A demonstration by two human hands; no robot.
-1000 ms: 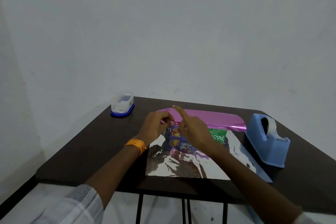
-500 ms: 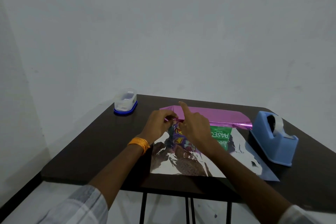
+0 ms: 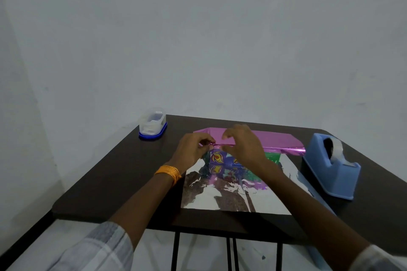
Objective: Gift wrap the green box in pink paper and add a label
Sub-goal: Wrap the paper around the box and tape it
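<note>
The right hand (image 3: 244,149) now curls its previously raised forefinger over the pink paper (image 3: 278,138).

Box (image 3: 273,157) mostly hidden
The right hand (image 3: 244,149) and paper (image 3: 275,138) cover most of the box; its print is too blurred to read.

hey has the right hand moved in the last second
Yes, slightly. The right hand has shifted right along the pink paper, toward the blue tape dispenser, and its raised index finger has curled down.
</note>
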